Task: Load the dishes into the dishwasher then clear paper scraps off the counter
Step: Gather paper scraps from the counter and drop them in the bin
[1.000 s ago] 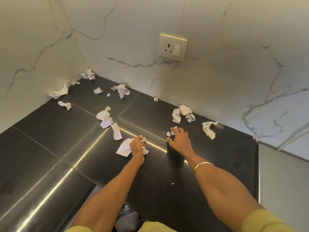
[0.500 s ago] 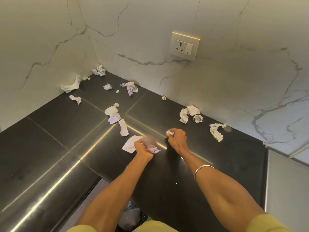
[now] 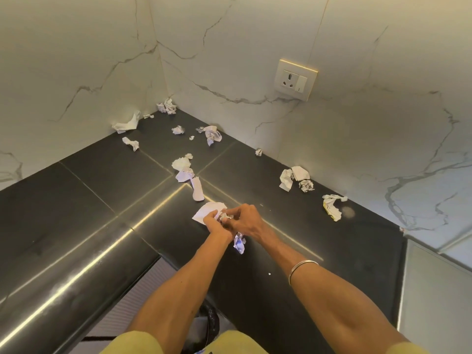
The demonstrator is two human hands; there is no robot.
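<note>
Since half a second ago: both hands brought together above the counter, where earlier they worked apart; view shifted slightly.

Left hand (image 3: 214,222): over the dark counter (image 3: 84,200), fingers curled and pinching a small crumpled paper wad (image 3: 222,215). A second crumpled scrap (image 3: 239,243) hangs below, between the two wrists; which hand holds it, cannot tell.

Right hand (image 3: 245,221): touching the left, fingertips closed on the same wad. Metal bangle (image 3: 302,270) on the forearm.

Flat white sheet (image 3: 208,210): on the counter, partly under the left hand.

Paper scraps remaining on the counter:
- folded strip (image 3: 197,192), just beyond the sheet;
- cluster (image 3: 183,167) near the tile joint;
- ball (image 3: 167,106) in the far corner;
- torn piece (image 3: 127,125) against the left wall;
- small twist (image 3: 131,143) near it;
- scrap (image 3: 212,134) by the back wall;
- pair (image 3: 293,176) against the back wall;
- yellow-edged scrap (image 3: 332,206), farther right.

Wall socket (image 3: 296,80): on the marble back wall (image 3: 370,123).
</note>
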